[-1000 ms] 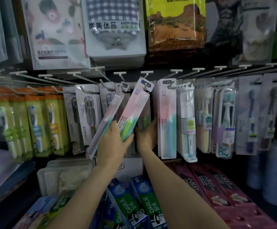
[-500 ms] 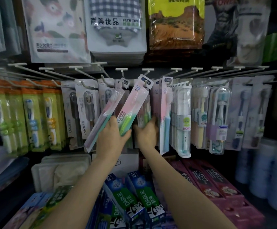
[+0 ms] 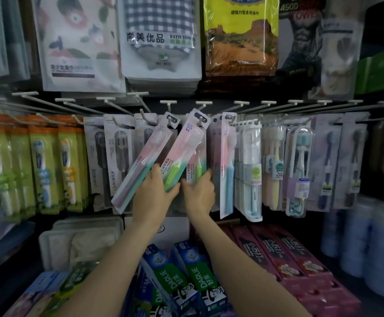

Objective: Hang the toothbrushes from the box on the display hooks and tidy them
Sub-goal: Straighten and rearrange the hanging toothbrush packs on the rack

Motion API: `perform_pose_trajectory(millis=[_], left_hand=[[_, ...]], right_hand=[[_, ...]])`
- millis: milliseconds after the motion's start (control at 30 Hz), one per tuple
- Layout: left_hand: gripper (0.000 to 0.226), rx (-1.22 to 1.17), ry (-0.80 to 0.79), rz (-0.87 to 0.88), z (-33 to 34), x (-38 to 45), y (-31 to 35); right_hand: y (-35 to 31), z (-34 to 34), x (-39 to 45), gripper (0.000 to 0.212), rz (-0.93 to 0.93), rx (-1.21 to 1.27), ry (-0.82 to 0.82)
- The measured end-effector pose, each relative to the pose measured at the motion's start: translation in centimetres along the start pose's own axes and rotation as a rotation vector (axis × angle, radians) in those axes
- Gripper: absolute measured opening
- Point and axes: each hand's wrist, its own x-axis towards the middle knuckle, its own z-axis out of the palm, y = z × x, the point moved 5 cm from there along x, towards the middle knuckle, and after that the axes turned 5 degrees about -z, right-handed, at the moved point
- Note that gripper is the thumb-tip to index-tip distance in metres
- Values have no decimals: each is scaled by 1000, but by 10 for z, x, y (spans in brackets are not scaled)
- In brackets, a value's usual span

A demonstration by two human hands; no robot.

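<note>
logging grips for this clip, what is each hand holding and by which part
The left hand grips two pink-and-green toothbrush packs by their lower ends, tops tilted toward the hooks. The right hand touches the lower part of a hanging pack; a grip cannot be told.

Dim shop display wall, packaged towels above, toothpaste boxes on the shelf below.

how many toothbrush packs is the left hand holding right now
2: a pack with a teal-handled brush on the left and a pack with a green-handled brush beside it, both tilted; others may be hidden behind.
</note>
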Motion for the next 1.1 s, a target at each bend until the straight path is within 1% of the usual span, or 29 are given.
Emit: perform_pose_trajectory(millis=[233, 333, 433, 567, 667, 800, 867, 967, 1033, 1100], left_hand=[[40, -31, 13, -24, 9, -7, 4], [39, -33, 19, -40, 11, -7, 4], [39, -18, 14, -43, 12, -6, 3], [39, -8, 19, -47, 11, -6, 3], [39, -19, 19, -46, 12, -7, 4], [39, -24, 11, -53, 10, -11, 8], [40, -16, 1, -56, 8, -13, 10], [44, -36, -13, -50, 9, -18, 15], [53, -56, -31, -59, 14, -24, 17], [61, -76, -54, -93, 20, -32, 15]], right_hand=[[5, -13, 2, 54, -13, 7, -66], [11, -16, 1, 69, 3, -17, -90], [22, -12, -2, 81, 49, 38, -125], [30, -11, -7, 86, 85, 88, -162], [31, -8, -11, 90, 72, 66, -204], [32, -5, -20, 89, 46, 73, -247], [33, -5, -29, 89, 19, 78, -281], [31, -12, -48, 91, -74, 77, -344], [28, -25, -60, 92, -170, 68, -346], [26, -42, -66, 89, -249, 58, -318]])
